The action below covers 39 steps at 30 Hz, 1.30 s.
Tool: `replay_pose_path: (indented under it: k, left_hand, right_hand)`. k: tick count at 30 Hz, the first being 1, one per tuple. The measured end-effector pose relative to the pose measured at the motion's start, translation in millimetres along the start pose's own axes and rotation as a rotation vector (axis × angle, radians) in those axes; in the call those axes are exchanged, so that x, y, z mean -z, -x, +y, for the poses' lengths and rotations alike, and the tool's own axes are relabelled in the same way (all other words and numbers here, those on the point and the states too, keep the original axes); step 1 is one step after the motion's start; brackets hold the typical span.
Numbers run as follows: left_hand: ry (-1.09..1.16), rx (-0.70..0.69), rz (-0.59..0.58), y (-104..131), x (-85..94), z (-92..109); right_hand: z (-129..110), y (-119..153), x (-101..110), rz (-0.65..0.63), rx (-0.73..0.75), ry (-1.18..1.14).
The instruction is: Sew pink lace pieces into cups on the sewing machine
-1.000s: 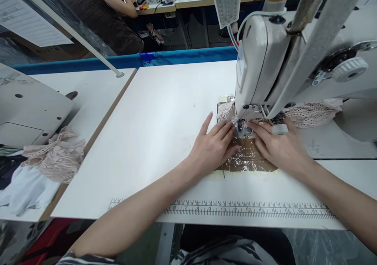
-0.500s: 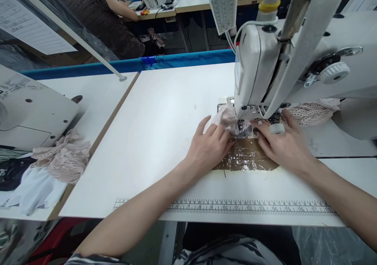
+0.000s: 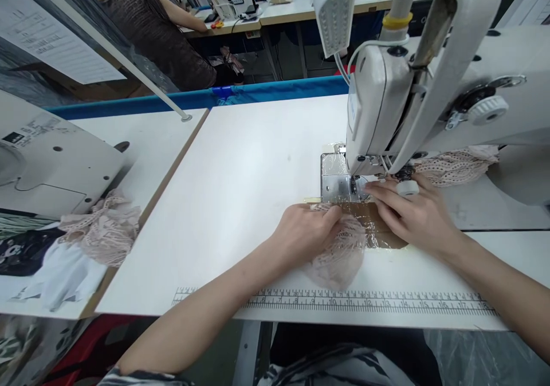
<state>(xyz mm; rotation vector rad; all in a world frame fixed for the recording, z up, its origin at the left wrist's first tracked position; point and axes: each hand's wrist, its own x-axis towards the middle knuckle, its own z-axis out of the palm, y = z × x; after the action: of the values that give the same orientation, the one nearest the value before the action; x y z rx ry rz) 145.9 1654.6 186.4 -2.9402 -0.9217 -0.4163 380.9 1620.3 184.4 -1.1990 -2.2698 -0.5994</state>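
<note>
My left hand (image 3: 307, 232) is closed on a pale pink gathered lace fabric piece (image 3: 339, 254), which hangs over the front of the table before the needle plate. My right hand (image 3: 412, 211) is beside the presser foot (image 3: 356, 185) of the white sewing machine (image 3: 382, 99), its fingers stretched and apart near the needle area. Part of it is hidden behind the machine's white knob (image 3: 407, 188). The metal needle plate (image 3: 335, 185) lies bare to the left of the foot. Brown tape (image 3: 378, 225) covers the table just in front of it.
Another pink lace bundle (image 3: 459, 165) lies under the machine arm. At left are a second machine (image 3: 55, 157), a pink lace pile (image 3: 109, 228) and white cloth (image 3: 64, 277). A printed ruler (image 3: 373, 303) runs along the front edge. A person (image 3: 158, 36) sits beyond the blue cloth strip (image 3: 279, 91).
My left hand has drawn the pink fabric out from under the machine head, toward me, uncovering the needle plate. My right hand stays close to the foot. The view has shifted slightly.
</note>
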Motion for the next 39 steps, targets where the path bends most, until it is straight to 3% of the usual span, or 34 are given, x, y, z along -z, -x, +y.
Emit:
replay_pose_path:
  k: [4, 7, 9, 11, 14, 19, 22, 27, 33, 36, 39]
  left_hand:
    - [0.304, 0.245, 0.038, 1, 5.8, 7]
    - [0.629, 0.249, 0.183, -3, 13.0, 9]
    - [0.848, 0.252, 0.213, -6, 16.2, 7]
    - [1.037, 0.33, 0.178, -8, 17.4, 6]
    - [1.221, 0.424, 0.064, -10, 16.5, 6]
    - [1.228, 0.322, -0.156, -12, 15.5, 8]
    - [1.104, 0.318, -0.199, -12, 16.3, 8]
    - [1.039, 0.424, -0.174, -12, 14.5, 4]
    - [1.194, 0.538, -0.078, -14, 16.8, 7]
    - [1.326, 0.608, -0.11, -13, 21.3, 6]
    - [1.359, 0.571, -0.184, -13, 24.2, 5]
  right_hand:
    - [-7, -1, 2, -0.119, -0.172, -0.201]
    - [-12, -5, 6, -0.261, -0.264, -0.469]
    - [-15, -8, 9, -0.367, -0.29, -0.652]
    - [-17, -9, 10, -0.447, -0.321, -0.803]
    - [-19, -8, 12, -0.532, -0.489, -1.034]
    - [-22, -6, 13, -0.526, -0.701, -1.331]
    - [-22, -8, 11, -0.459, -0.689, -1.286]
    - [-23, -9, 11, -0.449, -0.655, -0.968]
    - [-21, -11, 13, -0.48, -0.631, -1.046]
    - [-18, -12, 14, -0.496, -0.617, -1.027]
    - [-17, -12, 14, -0.536, -0.674, -1.122]
